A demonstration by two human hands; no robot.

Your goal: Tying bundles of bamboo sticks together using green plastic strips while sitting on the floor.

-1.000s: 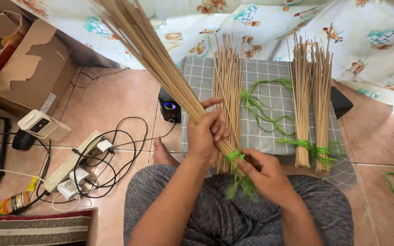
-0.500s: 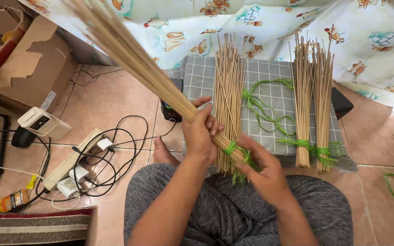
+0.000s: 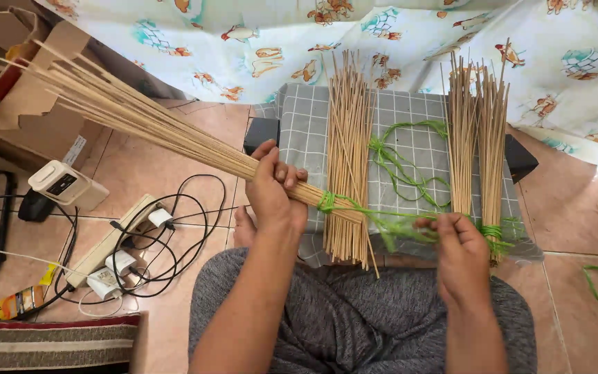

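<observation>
**Stick bundle tied over a tiled floor**

Tan floor tiles [image 3: 174,138] run under a grey checked cushion [image 3: 410,138], with a patterned cloth [image 3: 396,34] hanging behind. Across the lap, the left hand [image 3: 275,194] reaches forward, fingers wrapped tight round a long bundle of thin sticks [image 3: 140,121] that slants up to the left, its far tips cut off by the frame edge. Right hand [image 3: 461,253] sits near the knee, fingers pinched on the green string [image 3: 382,221], pulled taut from the knot at the bundle's near end. How the string loops inside that pinch is hidden.
</observation>
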